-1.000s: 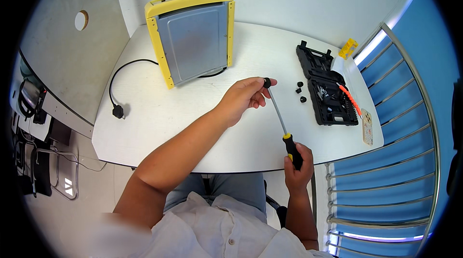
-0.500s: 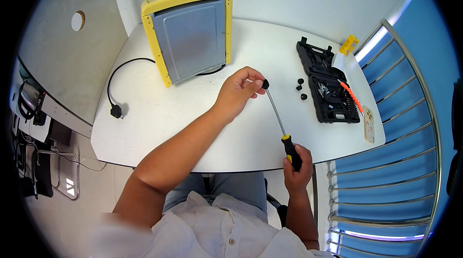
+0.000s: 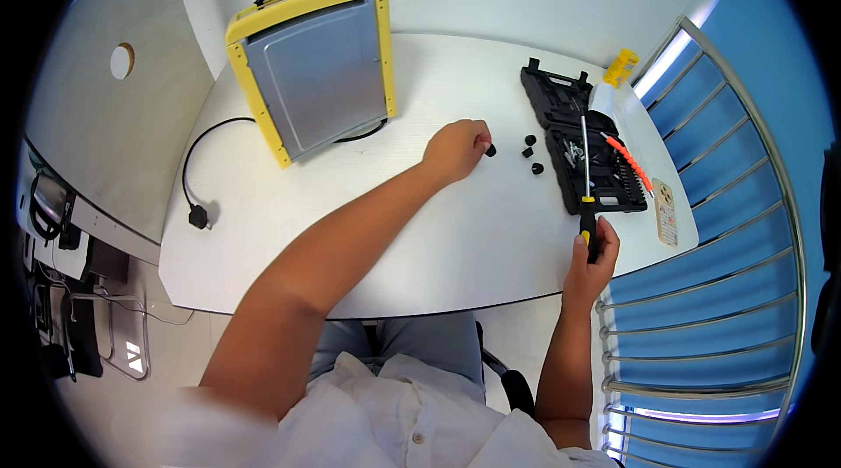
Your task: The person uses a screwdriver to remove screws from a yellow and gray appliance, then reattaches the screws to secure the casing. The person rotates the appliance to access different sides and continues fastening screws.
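Head view, looking down on a white rounded bench (image 3: 368,232).

Left hand (image 3: 455,149): resting on the bench near its middle, fingers curled inward, tips touching a small black round socket piece (image 3: 491,151); whether pinched or merely touched, cannot tell.

Right hand (image 3: 592,258): at the near right edge of the bench, fingers closed around the black-and-yellow handle of a long-shafted screwdriver (image 3: 586,197). Thin metal shaft pointing away from the body, lying over the open black plastic tool case (image 3: 578,157).

Three more small black round pieces (image 3: 530,153): loose on the bench between the left hand and the tool case, close together, just beside the case's left edge.

Orange-red slender flexible tool (image 3: 629,161): lying slantwise across the right part of the tool case.

Yellow-framed grey flat box with black carry handle (image 3: 311,70): at the far left of the bench, tilted, well apart from both hands.

Black power cord with plug (image 3: 198,216): looping from beneath the yellow-framed box to the bench's left edge.

Small yellow plastic object (image 3: 620,68): at the far right corner, beyond the tool case.

Pale card-like strip (image 3: 665,211): on the right edge of the bench, just beside the tool case.

Grey metal railing bars (image 3: 701,293): right of the bench, against a blue surface.
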### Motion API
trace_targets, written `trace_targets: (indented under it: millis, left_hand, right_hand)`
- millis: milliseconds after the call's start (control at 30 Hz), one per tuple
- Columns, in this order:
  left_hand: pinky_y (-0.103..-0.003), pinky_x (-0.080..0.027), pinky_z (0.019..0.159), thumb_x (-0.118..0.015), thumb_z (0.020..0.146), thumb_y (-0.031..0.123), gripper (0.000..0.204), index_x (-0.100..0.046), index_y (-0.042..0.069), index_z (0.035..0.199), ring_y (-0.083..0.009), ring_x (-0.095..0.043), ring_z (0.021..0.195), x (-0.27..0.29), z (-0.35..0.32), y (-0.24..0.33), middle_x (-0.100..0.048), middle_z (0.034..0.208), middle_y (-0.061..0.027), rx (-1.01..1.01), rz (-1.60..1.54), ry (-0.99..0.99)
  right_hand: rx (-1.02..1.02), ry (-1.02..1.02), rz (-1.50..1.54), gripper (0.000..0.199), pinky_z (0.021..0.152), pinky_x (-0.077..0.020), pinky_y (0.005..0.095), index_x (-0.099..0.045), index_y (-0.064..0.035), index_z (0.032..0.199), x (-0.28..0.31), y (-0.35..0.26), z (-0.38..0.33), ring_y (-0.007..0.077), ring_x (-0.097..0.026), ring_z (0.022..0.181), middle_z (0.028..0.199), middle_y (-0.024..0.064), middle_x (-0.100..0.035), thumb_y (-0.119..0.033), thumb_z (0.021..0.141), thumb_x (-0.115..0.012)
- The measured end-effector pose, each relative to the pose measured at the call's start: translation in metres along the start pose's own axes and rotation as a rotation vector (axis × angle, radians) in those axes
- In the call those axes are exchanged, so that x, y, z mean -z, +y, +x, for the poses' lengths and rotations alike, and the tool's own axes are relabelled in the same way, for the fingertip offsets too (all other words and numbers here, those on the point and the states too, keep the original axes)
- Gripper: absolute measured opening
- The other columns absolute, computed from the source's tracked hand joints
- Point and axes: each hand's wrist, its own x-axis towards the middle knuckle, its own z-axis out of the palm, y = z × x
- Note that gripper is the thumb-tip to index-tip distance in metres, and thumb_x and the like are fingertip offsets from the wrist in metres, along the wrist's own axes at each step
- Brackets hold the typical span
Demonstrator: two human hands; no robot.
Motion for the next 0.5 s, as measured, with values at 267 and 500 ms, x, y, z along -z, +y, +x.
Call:
trace_targets:
  millis: [267,500]
  left_hand:
    - [-0.038,-0.048,0.076,-0.06,0.082,0.011,0.006,-0.065,0.009,0.086,-0.0266,-0.058,0.09,-0.052,0.049,0.005,-0.064,0.093,-0.0067,-0.018,0.103,0.11]
    - [-0.038,-0.047,0.082,-0.065,0.078,0.01,0.008,-0.067,0.014,0.084,-0.0282,-0.054,0.099,-0.057,0.055,-0.002,-0.062,0.098,-0.0032,-0.105,0.285,0.151]
  right_hand:
    - [-0.116,0.031,0.094,0.042,0.069,-0.0429,0.0215,-0.048,-0.0031,0.125,-0.004,0.013,0.009,0.01,-0.054,0.086,0.109,0.0053,-0.054,0.004,0.084,-0.054]
    - [-0.193,-0.01,0.119,0.04,0.096,-0.0411,0.0303,-0.051,-0.0006,0.122,-0.001,0.003,0.007,0.019,-0.054,0.107,0.117,0.0121,-0.055,0.001,0.082,-0.059]
